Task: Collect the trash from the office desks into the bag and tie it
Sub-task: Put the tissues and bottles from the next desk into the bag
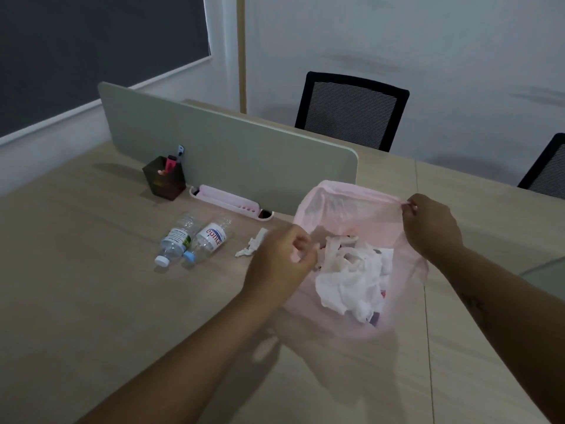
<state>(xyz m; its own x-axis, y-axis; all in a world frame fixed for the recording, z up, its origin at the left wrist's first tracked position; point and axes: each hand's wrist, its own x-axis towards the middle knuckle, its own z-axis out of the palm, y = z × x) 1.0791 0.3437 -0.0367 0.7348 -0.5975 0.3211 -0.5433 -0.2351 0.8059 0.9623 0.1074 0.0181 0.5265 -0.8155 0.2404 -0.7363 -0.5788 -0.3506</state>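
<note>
Well, both hands are grasping the pink bag (pixel 336 194). The left hand (pixel 279 261) pinches its rim at eight o'clock and the right hand (pixel 432 228) at two, stretching the mouth wide, likely so rubbish drops in easily. It is over the counter (pixel 91 301), with crumpled white paper (pixel 351 276) inside. At nine o'clock from it lie a tissue scrap (pixel 250 246), a blue-capped bottle (pixel 211 238) and a white-capped bottle (pixel 175 241), uncollected. Dark bits beneath the paper are too buried to name, and whether the bag rests or hangs is unclear.
</note>
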